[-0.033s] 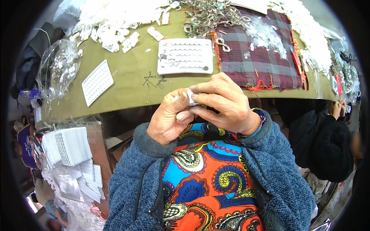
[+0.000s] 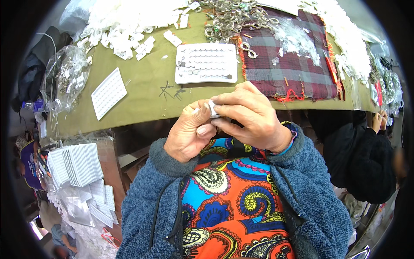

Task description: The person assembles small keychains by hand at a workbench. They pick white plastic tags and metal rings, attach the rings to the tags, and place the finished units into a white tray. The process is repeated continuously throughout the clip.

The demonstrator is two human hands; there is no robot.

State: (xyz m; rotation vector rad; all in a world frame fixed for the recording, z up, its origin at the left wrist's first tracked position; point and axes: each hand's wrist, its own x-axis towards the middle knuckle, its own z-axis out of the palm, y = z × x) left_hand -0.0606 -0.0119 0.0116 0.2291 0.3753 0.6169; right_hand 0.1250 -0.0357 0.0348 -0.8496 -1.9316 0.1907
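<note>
A small white piece (image 2: 212, 108), too covered by fingers to make out its kind, is pinched between both hands in front of my chest, just off the table's near edge. My left hand (image 2: 189, 134) is closed, its thumb pressing the piece from the left. From the right, the thumb and fingers of my right hand (image 2: 250, 112) grip the same piece. Beyond the hands lies a white tray (image 2: 207, 75) with rows of scalloped slots; a few small dark round bits rest on it at the left and at the lower right corner.
Another white tray (image 2: 109, 94) lies tilted at left. White pieces (image 2: 125, 26) are heaped behind it. Metal links (image 2: 228, 19) pile beside a plaid cloth (image 2: 293, 77) holding clear bits. Stacked white trays (image 2: 77, 162) stand lower left. Another person's hands (image 2: 379, 121) are at far right.
</note>
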